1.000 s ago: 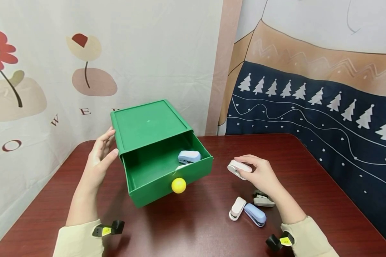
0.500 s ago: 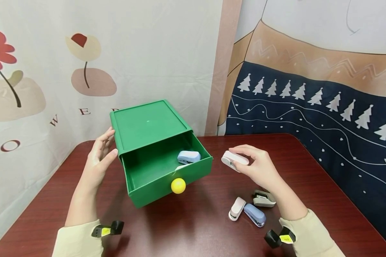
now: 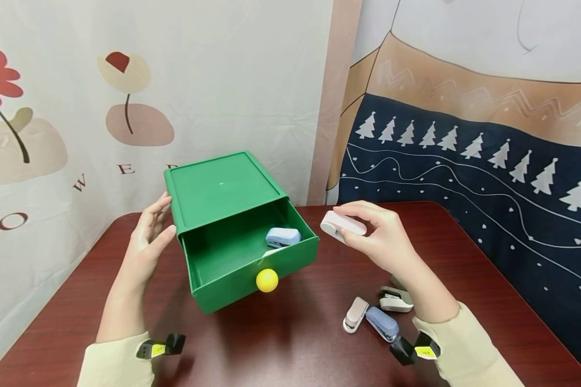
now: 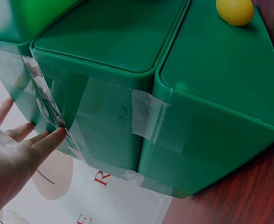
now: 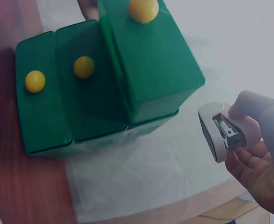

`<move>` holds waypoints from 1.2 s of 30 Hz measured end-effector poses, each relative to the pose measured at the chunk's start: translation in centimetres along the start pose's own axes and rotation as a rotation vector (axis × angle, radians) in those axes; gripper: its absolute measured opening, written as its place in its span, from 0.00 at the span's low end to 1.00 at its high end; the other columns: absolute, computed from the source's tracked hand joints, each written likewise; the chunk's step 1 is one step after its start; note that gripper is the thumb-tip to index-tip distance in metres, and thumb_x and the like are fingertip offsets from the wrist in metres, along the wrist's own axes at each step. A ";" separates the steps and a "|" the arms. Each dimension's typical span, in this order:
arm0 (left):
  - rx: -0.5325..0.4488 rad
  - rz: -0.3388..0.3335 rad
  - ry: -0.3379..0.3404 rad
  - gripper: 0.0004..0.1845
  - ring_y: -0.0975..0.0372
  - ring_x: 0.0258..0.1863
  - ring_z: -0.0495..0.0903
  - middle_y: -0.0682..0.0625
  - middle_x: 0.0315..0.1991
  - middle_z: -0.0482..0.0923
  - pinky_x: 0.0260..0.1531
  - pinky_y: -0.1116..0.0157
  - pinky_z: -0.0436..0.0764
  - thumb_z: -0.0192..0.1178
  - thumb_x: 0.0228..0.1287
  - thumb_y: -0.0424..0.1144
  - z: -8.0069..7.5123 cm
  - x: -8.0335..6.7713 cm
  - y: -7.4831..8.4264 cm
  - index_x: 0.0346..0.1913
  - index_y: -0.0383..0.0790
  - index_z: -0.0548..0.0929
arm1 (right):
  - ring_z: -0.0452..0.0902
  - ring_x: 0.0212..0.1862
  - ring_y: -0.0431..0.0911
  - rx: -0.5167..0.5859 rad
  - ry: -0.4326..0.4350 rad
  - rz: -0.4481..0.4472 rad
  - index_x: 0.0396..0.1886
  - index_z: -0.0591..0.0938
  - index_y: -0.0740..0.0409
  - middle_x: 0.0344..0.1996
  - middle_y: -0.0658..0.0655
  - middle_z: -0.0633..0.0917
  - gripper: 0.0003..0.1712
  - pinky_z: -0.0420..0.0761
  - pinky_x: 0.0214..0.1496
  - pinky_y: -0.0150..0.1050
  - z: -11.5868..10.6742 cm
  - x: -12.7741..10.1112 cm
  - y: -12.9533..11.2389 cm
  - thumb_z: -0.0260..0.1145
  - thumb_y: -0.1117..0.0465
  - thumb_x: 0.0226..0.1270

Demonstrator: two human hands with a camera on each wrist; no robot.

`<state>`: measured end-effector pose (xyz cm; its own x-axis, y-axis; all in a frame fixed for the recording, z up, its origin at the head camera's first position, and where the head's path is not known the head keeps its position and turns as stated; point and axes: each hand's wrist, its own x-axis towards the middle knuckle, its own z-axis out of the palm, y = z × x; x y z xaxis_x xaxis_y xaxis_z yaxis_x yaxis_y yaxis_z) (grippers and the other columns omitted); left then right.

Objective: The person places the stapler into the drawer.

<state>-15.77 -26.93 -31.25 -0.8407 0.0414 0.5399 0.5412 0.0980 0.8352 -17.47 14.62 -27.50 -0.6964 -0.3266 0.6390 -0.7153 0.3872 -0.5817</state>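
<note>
My right hand [image 3: 384, 242] pinches a pale pinkish-white stapler [image 3: 341, 224] between thumb and fingers, held in the air just right of the pulled-out top drawer [image 3: 290, 260]. In the right wrist view the stapler's metal inside [image 5: 229, 133] shows. The drawer belongs to a green drawer unit [image 3: 222, 188] with yellow round knobs [image 3: 267, 280]. Inside it, near the right wall, lies a light-blue stapler [image 3: 283, 236]; a whitish thing [image 3: 273, 251] beside it is mostly hidden by the drawer front. With extended fingers, my left hand [image 3: 144, 250] touches the unit's left side, which bears clear tape [image 4: 144, 114].
On the dark red table [image 3: 290, 349] at front right lie a pinkish-white stapler [image 3: 355, 315], a blue stapler [image 3: 382, 323] and a grey stapler [image 3: 395, 300]. My right forearm passes over that side. Printed cloth [image 3: 252, 80] hangs behind the table.
My right hand has carried the pinkish-white stapler up and to the left, closer to the open drawer. The left hand and the drawer unit have stayed put.
</note>
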 end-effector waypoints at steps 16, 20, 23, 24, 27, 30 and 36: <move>-0.009 0.004 0.003 0.27 0.57 0.68 0.56 0.44 0.75 0.48 0.57 0.75 0.62 0.48 0.68 0.24 -0.1 0.0 0.0 0.70 0.37 0.63 | 0.77 0.45 0.44 0.109 -0.029 -0.169 0.47 0.85 0.61 0.44 0.52 0.84 0.19 0.77 0.40 0.34 1.1 3.3 -3.2 0.68 0.74 0.54; -0.008 -0.001 -0.003 0.27 0.57 0.69 0.55 0.44 0.75 0.47 0.57 0.75 0.62 0.48 0.69 0.24 -0.1 0.0 0.0 0.70 0.37 0.63 | 0.77 0.45 0.43 0.139 -0.072 -0.183 0.48 0.85 0.61 0.44 0.53 0.84 0.19 0.78 0.40 0.36 2.0 4.1 -3.7 0.68 0.73 0.54; -0.009 0.000 -0.002 0.27 0.57 0.69 0.55 0.44 0.75 0.47 0.57 0.75 0.62 0.48 0.69 0.24 0.0 0.0 0.0 0.70 0.37 0.62 | 0.77 0.45 0.43 0.170 -0.105 -0.188 0.48 0.85 0.62 0.45 0.53 0.84 0.19 0.78 0.42 0.37 2.6 4.6 -4.0 0.68 0.73 0.55; -0.010 0.000 -0.001 0.27 0.57 0.69 0.55 0.44 0.75 0.48 0.57 0.75 0.62 0.48 0.69 0.24 0.0 0.0 0.0 0.70 0.37 0.63 | 0.77 0.45 0.43 0.181 -0.115 -0.185 0.48 0.85 0.62 0.45 0.53 0.84 0.19 0.78 0.42 0.38 2.8 4.8 -4.1 0.68 0.72 0.55; -0.010 0.001 0.000 0.27 0.57 0.69 0.55 0.44 0.75 0.48 0.57 0.75 0.62 0.48 0.69 0.24 0.0 0.0 0.0 0.70 0.37 0.63 | 0.77 0.44 0.43 0.208 -0.147 -0.171 0.48 0.85 0.62 0.45 0.53 0.84 0.18 0.77 0.42 0.38 3.4 5.2 -4.2 0.67 0.71 0.56; -0.009 0.002 0.000 0.27 0.57 0.69 0.55 0.44 0.75 0.48 0.57 0.75 0.62 0.48 0.68 0.24 0.0 0.0 0.0 0.70 0.37 0.63 | 0.76 0.44 0.43 0.227 -0.192 -0.152 0.49 0.84 0.61 0.46 0.52 0.83 0.17 0.77 0.43 0.38 4.0 5.6 -4.3 0.67 0.70 0.58; -0.012 0.006 -0.001 0.27 0.57 0.69 0.55 0.44 0.75 0.48 0.57 0.75 0.63 0.48 0.68 0.24 0.0 0.0 0.0 0.70 0.37 0.62 | 0.75 0.46 0.42 0.254 -0.289 -0.113 0.51 0.84 0.61 0.48 0.51 0.83 0.18 0.77 0.46 0.39 5.5 6.2 -4.5 0.68 0.68 0.59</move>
<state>-15.79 -26.98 -31.28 -0.8377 0.0428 0.5445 0.5460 0.0861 0.8333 -18.87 6.15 -23.67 -0.5740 -0.5981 0.5592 -0.7546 0.1214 -0.6448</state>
